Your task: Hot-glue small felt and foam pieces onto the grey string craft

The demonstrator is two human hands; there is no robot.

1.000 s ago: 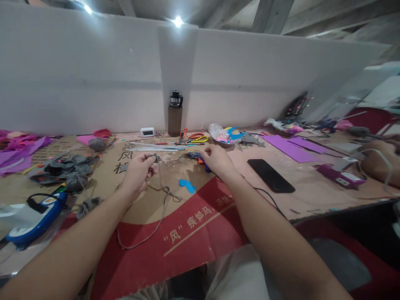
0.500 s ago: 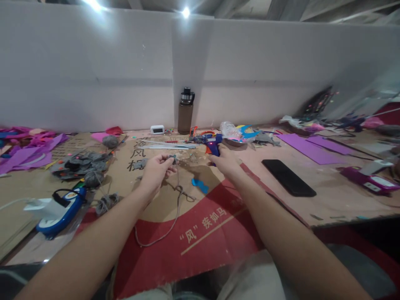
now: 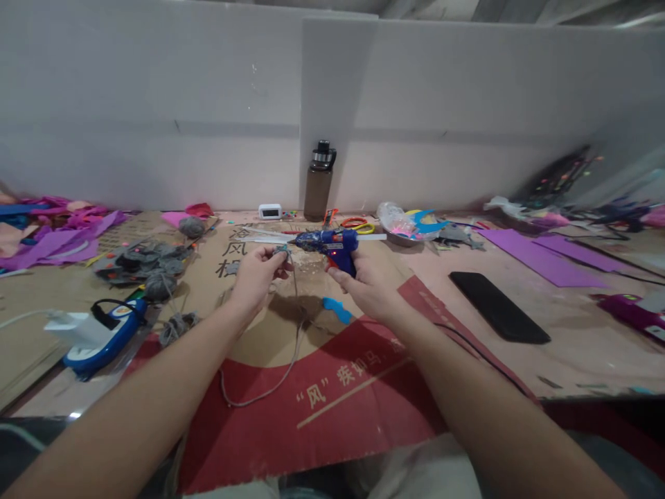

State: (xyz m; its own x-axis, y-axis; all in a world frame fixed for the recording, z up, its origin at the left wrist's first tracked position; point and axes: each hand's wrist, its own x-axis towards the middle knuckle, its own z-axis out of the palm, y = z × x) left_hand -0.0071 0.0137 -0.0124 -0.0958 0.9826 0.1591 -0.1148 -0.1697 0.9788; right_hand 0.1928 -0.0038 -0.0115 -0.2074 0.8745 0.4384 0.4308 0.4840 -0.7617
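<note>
My right hand [image 3: 358,277] is closed round the handle of a blue glue gun [image 3: 332,244] with a red trigger. A white glue stick [image 3: 375,237] sticks out of its back. The gun's nozzle points left, close to my left hand [image 3: 262,270]. That hand pinches a small grey-green piece [image 3: 282,251] between thumb and fingers; its exact kind is too small to make out. From it hangs grey yarn [image 3: 296,353], looping down over the cardboard [image 3: 249,436]. A blue cut-out scrap [image 3: 337,310] lies on the cardboard between my forearms.
A brown water bottle [image 3: 318,184] and a small white digital clock [image 3: 269,211] stand by the wall. To the left are grey yarn balls [image 3: 160,285], purple felt [image 3: 57,242] and a blue power strip [image 3: 104,343]. A black phone [image 3: 497,307] and purple sheets [image 3: 540,256] lie right.
My right hand has lifted the glue gun off the table and turned its nozzle left, towards the piece in my left hand. The view has shifted slightly.
</note>
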